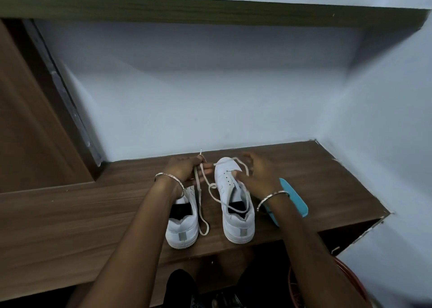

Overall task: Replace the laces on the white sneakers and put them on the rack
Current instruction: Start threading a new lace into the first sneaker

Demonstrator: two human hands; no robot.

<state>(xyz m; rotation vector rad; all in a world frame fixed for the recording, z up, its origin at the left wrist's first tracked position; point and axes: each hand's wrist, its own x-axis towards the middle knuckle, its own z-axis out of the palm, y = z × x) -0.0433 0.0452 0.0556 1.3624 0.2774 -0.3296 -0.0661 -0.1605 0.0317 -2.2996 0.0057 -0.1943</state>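
Left hand point(181, 171): fingers curled, pinching a white lace point(200, 202) near its end; the tip sticks up past the knuckles. From the pinch the lace runs toward the person between the two shoes, loops near the heels, and another stretch crosses to the right shoe point(237, 223).

Right hand point(258, 175): grips the front of the right shoe, thumb pressed on the eyelet row, fingers curled over the far side by the toe. A loop of lace lies round the toe cap; a strand crosses the shoe's opening.

Silver bangle point(272, 199) on each wrist.

Both shoes are white and stand heels toward the person on a brown wooden shelf point(93, 214). The left shoe point(181, 231) has its front hidden under the left wrist.

A flat blue piece point(297, 202) lies just right of the right shoe, partly under the right forearm; cannot tell what it is.

Pale wall point(210, 109) behind, a wooden board point(210, 11) overhead, brown door point(28, 132) at left. Red hoop point(350, 277) low at right, below shelf level.
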